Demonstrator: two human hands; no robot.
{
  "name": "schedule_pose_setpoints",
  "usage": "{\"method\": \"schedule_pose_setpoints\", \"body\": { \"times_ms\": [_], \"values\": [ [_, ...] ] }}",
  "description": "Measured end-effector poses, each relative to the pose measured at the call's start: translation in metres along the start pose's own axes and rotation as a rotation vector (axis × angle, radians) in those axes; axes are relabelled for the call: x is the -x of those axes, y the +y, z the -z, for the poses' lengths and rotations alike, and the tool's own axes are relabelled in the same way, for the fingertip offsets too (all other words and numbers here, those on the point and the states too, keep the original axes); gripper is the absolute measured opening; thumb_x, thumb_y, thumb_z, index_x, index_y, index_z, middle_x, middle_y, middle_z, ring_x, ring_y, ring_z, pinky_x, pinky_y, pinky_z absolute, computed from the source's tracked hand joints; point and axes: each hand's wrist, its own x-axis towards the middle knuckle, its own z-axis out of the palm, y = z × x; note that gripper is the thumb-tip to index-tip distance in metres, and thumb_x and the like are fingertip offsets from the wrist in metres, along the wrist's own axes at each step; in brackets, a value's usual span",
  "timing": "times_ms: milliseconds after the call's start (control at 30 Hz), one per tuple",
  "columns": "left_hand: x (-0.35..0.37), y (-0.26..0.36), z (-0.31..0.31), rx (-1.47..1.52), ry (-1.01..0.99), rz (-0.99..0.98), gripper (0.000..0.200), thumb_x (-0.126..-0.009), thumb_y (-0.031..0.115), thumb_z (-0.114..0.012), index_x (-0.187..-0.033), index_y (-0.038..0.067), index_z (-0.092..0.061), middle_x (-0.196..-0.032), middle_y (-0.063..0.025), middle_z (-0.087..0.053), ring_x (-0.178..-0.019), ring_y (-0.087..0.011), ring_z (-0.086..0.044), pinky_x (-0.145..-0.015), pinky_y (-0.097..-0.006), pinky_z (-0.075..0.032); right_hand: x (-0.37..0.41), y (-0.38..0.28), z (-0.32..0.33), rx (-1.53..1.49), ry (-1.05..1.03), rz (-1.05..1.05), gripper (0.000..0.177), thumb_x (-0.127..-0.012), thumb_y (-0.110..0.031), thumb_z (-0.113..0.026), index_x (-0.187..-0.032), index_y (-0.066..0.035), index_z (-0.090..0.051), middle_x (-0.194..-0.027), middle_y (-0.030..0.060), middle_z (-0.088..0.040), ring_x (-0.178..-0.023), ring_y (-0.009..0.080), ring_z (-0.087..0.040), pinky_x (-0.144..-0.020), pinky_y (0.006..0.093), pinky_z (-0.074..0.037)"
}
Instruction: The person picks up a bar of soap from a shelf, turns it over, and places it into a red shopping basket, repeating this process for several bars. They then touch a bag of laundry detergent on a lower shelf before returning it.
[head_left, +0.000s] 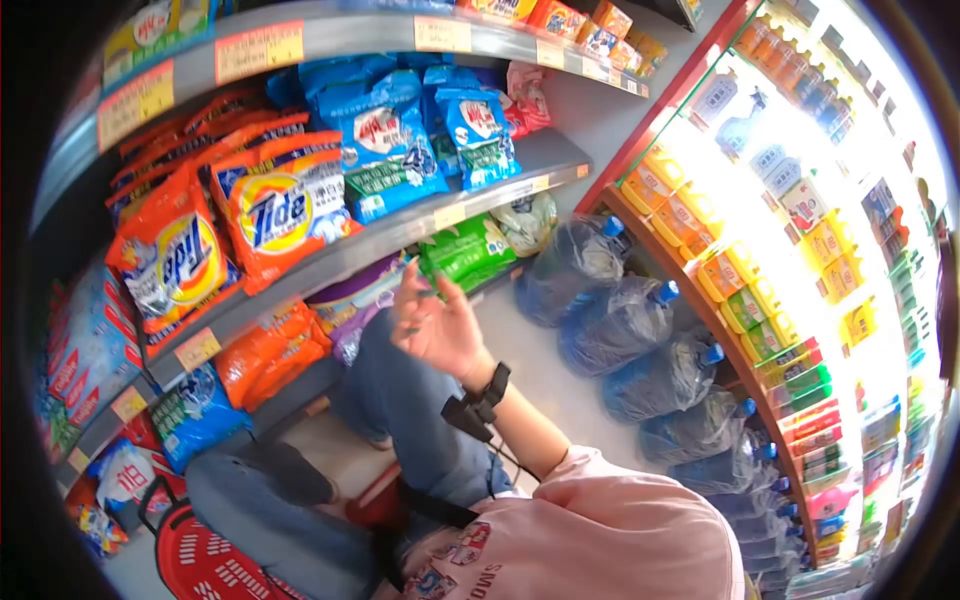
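Note:
My right hand (pixel 437 322) is raised in front of me, fingers apart and loosely curled, with nothing clearly in it. A black strap with a small device (pixel 478 400) sits on its wrist, and the pink sleeve (pixel 610 520) runs down to the lower right. The hand hovers over my jeans-clad knee (pixel 400 390), just below the shelf edge (pixel 400 240). Green bags (pixel 465 250) are the nearest goods to it. Orange Tide detergent bags (pixel 275 205) and blue detergent bags (pixel 385 140) lie on the shelf above. My left hand is out of view.
Several large water jugs wrapped in plastic (pixel 620 320) stand on the floor along a brightly lit rack of bottles (pixel 790 230) on the right. A red shopping basket (pixel 205 560) sits at the lower left by my legs. More packets fill the lower shelves (pixel 190 410).

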Motion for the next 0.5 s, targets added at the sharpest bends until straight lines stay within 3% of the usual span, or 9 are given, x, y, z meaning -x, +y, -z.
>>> {"method": "schedule_pose_setpoints", "body": {
  "times_ms": [67,167,200,267,300,367,433,500],
  "values": [
    [-0.008,-0.009,-0.001,0.126,-0.004,-0.001,0.048,-0.094,0.027,-0.043,-0.139,0.012,-0.032,-0.065,-0.0075,-0.056,-0.056,-0.0139,-0.055,-0.055,-0.0273,-0.049,-0.014,0.017,0.025,-0.014,-0.071,-0.078,0.042,-0.09,-0.035,-0.05,-0.129,-0.02,-0.045,-0.098,-0.002,-0.054,-0.089,0.0135,-0.051,-0.084,0.0325,-0.04],
    [-0.013,-0.018,-0.001,0.211,-0.012,-0.002,0.048,-0.094,0.028,-0.043,-0.138,0.013,-0.032,-0.065,-0.0076,-0.056,-0.056,-0.0141,-0.055,-0.055,-0.0273,-0.049,-0.022,0.023,0.067,0.182,0.048,-0.179,0.042,-0.09,-0.034,-0.05,-0.13,-0.021,-0.043,-0.1,-0.0003,-0.053,-0.09,0.0142,-0.051,-0.084,0.0335,-0.039],
    [-0.014,-0.02,-0.001,0.23,-0.015,-0.005,0.048,-0.094,0.028,-0.043,-0.138,0.013,-0.032,-0.065,-0.0076,-0.056,-0.056,-0.0141,-0.055,-0.055,-0.0273,-0.049,-0.023,0.025,0.067,0.192,0.037,-0.174,0.042,-0.09,-0.034,-0.05,-0.13,-0.021,-0.043,-0.1,-0.0003,-0.053,-0.09,0.0142,-0.051,-0.084,0.0335,-0.039],
    [-0.015,-0.024,0.0,0.259,-0.015,-0.005,0.048,-0.094,0.028,-0.043,-0.138,0.013,-0.032,-0.065,-0.0076,-0.056,-0.056,-0.0142,-0.055,-0.055,-0.0274,-0.049,-0.026,0.025,0.068,0.215,0.251,0.0,0.042,-0.091,-0.034,-0.048,-0.13,-0.02,-0.043,-0.099,0.0014,-0.054,-0.092,0.0153,-0.051,-0.086,0.0337,-0.04],
    [-0.015,-0.026,0.0,0.277,-0.018,-0.001,0.047,-0.094,0.028,-0.043,-0.138,0.013,-0.033,-0.065,-0.0077,-0.056,-0.056,-0.0143,-0.056,-0.055,-0.0274,-0.049,-0.026,0.023,0.074,0.216,0.243,0.01,0.042,-0.091,-0.034,-0.048,-0.13,-0.02,-0.043,-0.099,0.0014,-0.054,-0.092,0.0153,-0.051,-0.086,0.0337,-0.04],
    [-0.017,-0.03,0.0,0.301,-0.022,0.002,0.047,-0.094,0.028,-0.043,-0.138,0.013,-0.033,-0.065,-0.0077,-0.056,-0.056,-0.0144,-0.056,-0.055,-0.0274,-0.049,-0.027,0.015,0.085,0.062,-0.082,-0.117,0.041,-0.092,-0.033,-0.047,-0.13,-0.018,-0.043,-0.102,0.0025,-0.055,-0.096,0.0155,-0.051,-0.087,0.0326,-0.04],
    [-0.018,-0.033,0.001,0.324,-0.027,0.007,0.047,-0.094,0.028,-0.043,-0.137,0.013,-0.033,-0.065,-0.0077,-0.056,-0.056,-0.0145,-0.056,-0.055,-0.0274,-0.049,-0.026,0.014,0.093,0.054,-0.084,-0.071,0.04,-0.091,-0.033,-0.047,-0.129,-0.018,-0.045,-0.105,0.003,-0.055,-0.099,0.0159,-0.051,-0.088,0.0331,-0.04],
    [-0.02,-0.037,0.001,0.342,-0.033,0.01,0.047,-0.094,0.028,-0.043,-0.137,0.014,-0.033,-0.065,-0.0078,-0.056,-0.056,-0.0146,-0.056,-0.055,-0.0275,-0.049,-0.024,0.017,0.09,0.071,0.042,-0.039,0.04,-0.091,-0.032,-0.047,-0.129,-0.018,-0.045,-0.106,0.0032,-0.055,-0.099,0.0162,-0.051,-0.088,0.0338,-0.041]
  ]
}}
